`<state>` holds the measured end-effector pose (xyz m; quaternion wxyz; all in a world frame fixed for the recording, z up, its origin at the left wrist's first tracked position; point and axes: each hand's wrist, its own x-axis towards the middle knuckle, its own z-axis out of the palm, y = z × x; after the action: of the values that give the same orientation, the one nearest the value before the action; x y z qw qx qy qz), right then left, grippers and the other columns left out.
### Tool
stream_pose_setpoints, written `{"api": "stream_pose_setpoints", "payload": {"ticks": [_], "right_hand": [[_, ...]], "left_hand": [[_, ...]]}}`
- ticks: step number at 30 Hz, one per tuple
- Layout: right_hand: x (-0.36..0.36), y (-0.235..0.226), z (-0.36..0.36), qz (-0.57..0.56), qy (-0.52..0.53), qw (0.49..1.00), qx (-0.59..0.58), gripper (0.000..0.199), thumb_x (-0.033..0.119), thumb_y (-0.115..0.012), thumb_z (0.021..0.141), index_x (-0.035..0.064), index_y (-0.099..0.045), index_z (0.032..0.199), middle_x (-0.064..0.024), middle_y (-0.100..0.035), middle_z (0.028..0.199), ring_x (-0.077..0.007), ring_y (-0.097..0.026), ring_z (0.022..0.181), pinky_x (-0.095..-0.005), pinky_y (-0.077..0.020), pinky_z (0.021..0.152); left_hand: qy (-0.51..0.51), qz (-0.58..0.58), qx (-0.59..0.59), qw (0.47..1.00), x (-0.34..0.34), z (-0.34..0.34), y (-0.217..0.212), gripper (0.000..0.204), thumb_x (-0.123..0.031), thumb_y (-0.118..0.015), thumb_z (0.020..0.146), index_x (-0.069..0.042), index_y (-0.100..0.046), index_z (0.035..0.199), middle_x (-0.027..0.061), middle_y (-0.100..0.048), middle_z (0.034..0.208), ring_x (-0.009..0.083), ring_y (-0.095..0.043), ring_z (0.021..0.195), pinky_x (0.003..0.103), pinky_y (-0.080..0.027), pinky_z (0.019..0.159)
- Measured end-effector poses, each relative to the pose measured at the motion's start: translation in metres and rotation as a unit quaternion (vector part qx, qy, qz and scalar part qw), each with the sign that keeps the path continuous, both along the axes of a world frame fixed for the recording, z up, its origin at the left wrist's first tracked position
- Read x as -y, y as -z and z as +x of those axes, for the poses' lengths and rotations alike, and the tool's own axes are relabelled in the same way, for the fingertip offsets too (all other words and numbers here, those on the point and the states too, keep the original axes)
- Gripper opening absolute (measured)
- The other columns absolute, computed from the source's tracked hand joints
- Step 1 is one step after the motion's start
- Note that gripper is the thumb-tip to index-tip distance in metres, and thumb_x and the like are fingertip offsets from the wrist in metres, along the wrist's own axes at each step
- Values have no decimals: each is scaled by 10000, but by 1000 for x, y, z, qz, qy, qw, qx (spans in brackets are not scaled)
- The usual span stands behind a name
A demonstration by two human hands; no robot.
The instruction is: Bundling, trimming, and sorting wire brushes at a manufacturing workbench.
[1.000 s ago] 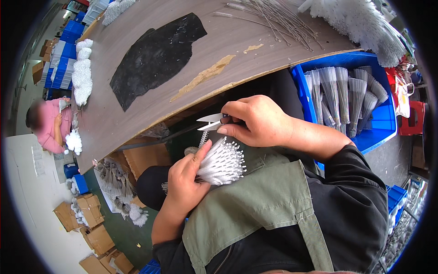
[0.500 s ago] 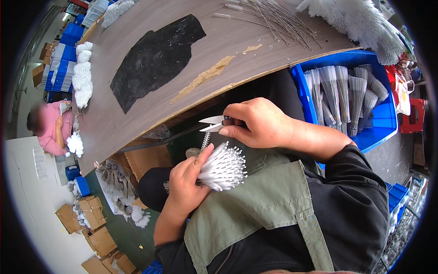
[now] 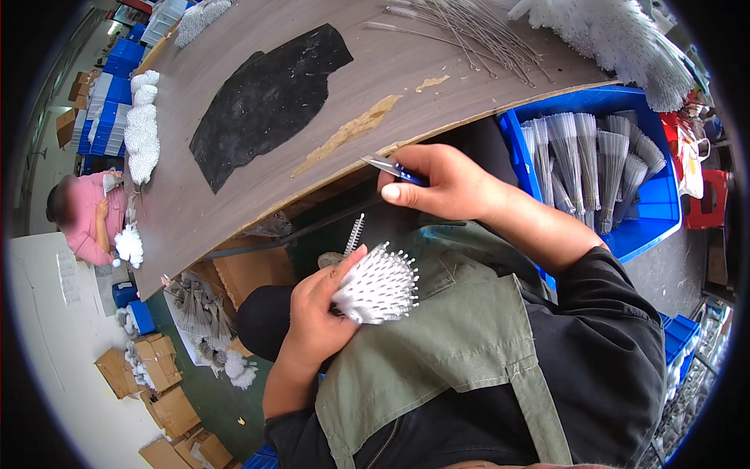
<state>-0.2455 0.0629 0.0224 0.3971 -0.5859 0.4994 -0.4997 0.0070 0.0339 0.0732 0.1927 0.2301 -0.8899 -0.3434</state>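
My left hand (image 3: 319, 316) is wrapped round a thick bundle of white-bristled wire brushes (image 3: 380, 285), their tips fanning toward the right. One single brush (image 3: 355, 232) sticks up apart from the bundle, by the thumb of that hand. My right hand (image 3: 445, 184) grips a pair of small scissors (image 3: 397, 168) with blue handles. Their blades are closed, point left and reach the table's front edge, up and away from the single brush. The fingers hide part of the scissor handles.
A blue bin (image 3: 670, 223) at the right holds several bundles of thin brushes. On the table (image 3: 258, 47) lie a black sheet (image 3: 269, 105), loose wire brushes (image 3: 469, 35) and white brush heaps (image 3: 609, 43). A person in pink (image 3: 86, 207) sits at the far left; cardboard boxes (image 3: 160, 363) stand below.
My right hand has lifted the scissors up and away from the single brush, and their blades have gone from apart to closed. The left hand and bundle have barely moved.
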Motion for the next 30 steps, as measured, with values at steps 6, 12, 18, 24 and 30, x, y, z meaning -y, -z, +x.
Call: {"api": "stream_pose_setpoints", "payload": {"ticks": [6,12,18,24,30], "right_hand": [[3,-5,17,68,-87,983,146,160,154,-622,902,7,-631,964,-20,-627,811,-69,-562,766,-239,-471,721],[1,-8,22,51,-81,987,130,114,123,-670,869,15,-634,884,5,-621,782,-50,-540,745,-240,-460,682],[0,-10,25,1,-12,999,-34,140,140,-689,850,18,-622,840,-44,-614,732,-95,-552,686,-270,-461,635],[0,-8,24,21,-16,999,30,231,209,-669,860,3,-604,942,-124,-582,727,-205,-574,666,-315,-465,627],[-8,-5,25,-83,53,977,-191,344,247,-656,832,-20,-562,1026,-155,-583,794,-311,-602,683,-390,-484,613]], "left_hand": [[-1,28,-4,1000,0,0,-1,672,-16,-744,624,-83,-563,1268,145,-668,939,272,-657,795,313,-507,739],[-9,-33,113,993,0,-1,-3,726,11,-704,558,-100,-570,1263,104,-599,792,294,-582,664,358,-484,647],[15,-256,130,958,4,0,6,619,12,-626,635,-88,-583,1244,80,-518,720,268,-515,583,371,-430,558],[5,-267,122,956,4,-1,4,561,12,-594,680,-75,-588,1234,77,-502,705,261,-506,562,366,-428,546],[-8,-267,139,954,3,0,2,564,12,-589,680,-76,-588,1237,76,-487,693,258,-507,563,363,-426,544]]}}
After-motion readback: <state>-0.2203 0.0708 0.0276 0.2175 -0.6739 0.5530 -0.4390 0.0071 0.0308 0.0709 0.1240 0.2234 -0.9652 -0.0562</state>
